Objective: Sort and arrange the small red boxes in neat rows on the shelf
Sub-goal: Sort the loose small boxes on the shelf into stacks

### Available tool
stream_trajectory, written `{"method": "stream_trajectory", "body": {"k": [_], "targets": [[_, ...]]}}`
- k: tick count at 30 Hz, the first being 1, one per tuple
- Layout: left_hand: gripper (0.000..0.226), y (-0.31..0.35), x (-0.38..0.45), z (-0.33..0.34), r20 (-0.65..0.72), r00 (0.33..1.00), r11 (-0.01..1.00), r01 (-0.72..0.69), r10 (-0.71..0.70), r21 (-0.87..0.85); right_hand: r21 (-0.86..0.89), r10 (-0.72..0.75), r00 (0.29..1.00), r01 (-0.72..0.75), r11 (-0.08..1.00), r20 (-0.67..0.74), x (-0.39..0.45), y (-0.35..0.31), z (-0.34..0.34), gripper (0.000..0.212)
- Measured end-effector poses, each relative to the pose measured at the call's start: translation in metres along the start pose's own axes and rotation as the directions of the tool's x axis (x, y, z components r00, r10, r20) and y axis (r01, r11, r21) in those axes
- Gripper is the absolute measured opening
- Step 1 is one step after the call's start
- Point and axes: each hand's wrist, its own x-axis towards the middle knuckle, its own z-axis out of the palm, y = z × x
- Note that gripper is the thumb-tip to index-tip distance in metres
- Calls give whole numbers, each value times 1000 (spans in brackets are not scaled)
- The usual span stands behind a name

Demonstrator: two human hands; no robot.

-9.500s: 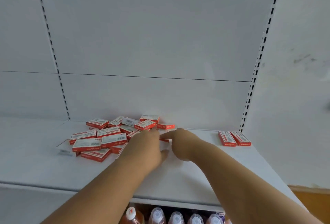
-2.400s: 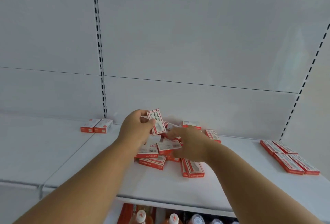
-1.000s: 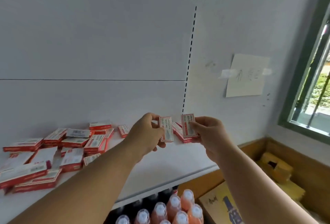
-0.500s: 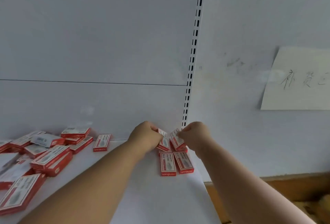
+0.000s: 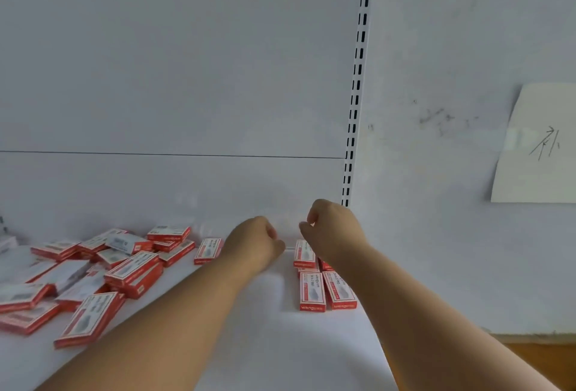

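Note:
Small red boxes with white labels lie flat on a white shelf [image 5: 280,344]. A neat block of them [image 5: 312,291] sits at the shelf's right end, by the back corner. A loose heap of red boxes [image 5: 103,272] covers the left part. One single box [image 5: 208,250] lies between heap and block. My left hand [image 5: 254,242] hovers just left of the block's rear boxes, fingers curled, holding nothing. My right hand [image 5: 333,230] is above the block's rear right, fingers loosely curled and empty; it hides part of the rear boxes.
The shelf's right edge ends just beyond the block, against a white wall with a taped paper note [image 5: 539,147]. A slotted upright [image 5: 355,94] runs up the back panel at the corner. A wooden surface [image 5: 542,359] shows below right.
Half a second ago each hand held a box over the block's rear; both boxes now lie in the block and the hands have lifted off empty.

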Motion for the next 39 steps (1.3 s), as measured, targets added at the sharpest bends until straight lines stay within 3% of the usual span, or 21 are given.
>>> {"method": "stream_trajectory", "body": {"k": [7, 14, 19, 24, 27, 30, 32, 36, 38, 39], "targets": [[12, -74, -25, -73, -100, 995, 996, 1, 7, 85, 94, -142, 990, 141, 985, 2, -7, -100, 40, 14], [14, -166, -36, -148, -105, 993, 996, -35, 43, 81, 106, -138, 987, 129, 986, 82, -28, -193, 95, 9], [20, -220, -34, -177, -34, 995, 986, -90, 96, 139, -80, -7, 974, 26, 996, 226, -46, -232, 124, 24], [22, -228, -32, -175, 91, 981, 975, -181, 170, 132, -59, 168, 945, -158, 986, 281, -58, -246, 135, 40], [22, -223, -29, -171, 142, 972, 974, -201, 185, 106, 80, 271, 928, -300, 951, 257, -56, -241, 136, 45], [25, -219, -31, -168, 180, 966, 979, -199, 187, 52, 422, 378, 874, -481, 769, 306, -59, -233, 133, 45], [29, -217, -33, -166, 171, 972, 986, -154, 163, -64, 607, 349, 897, -440, 662, 270, -63, -231, 130, 40], [35, -213, -37, -173, 61, 998, 902, 1, 28, -432, 758, 132, 969, -247, 604, 211, -76, -242, 120, 27], [35, -214, -43, -177, 15, 1000, 865, 5, 3, -502, 740, 82, 976, -207, 640, 202, -80, -247, 114, 25], [33, -215, -46, -179, -20, 1000, 866, -3, -8, -500, 668, 84, 980, -183, 721, 178, -83, -249, 111, 26]]}}
